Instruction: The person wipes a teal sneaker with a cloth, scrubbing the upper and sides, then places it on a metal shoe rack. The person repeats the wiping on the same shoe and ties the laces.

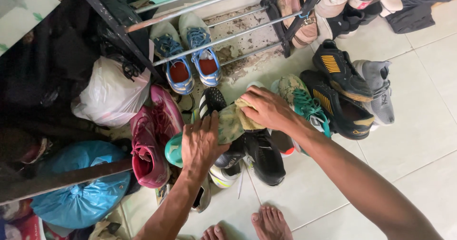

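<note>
Head view: left hand (202,145) pressed flat, fingers spread, on black mesh sneaker (223,125); right hand (266,109) gripping yellowish cloth (238,121) against it.

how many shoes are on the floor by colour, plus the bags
Blue and white lace-up shoes: 2
Pink sneakers: 2
Black and yellow sneakers: 2
Grey sneaker: 1
Green-laced patterned shoe: 1
Black shoe under the hands: 1
White plastic bag: 1
Blue plastic bag: 1
Total: 11, counting only clear ones.
</note>
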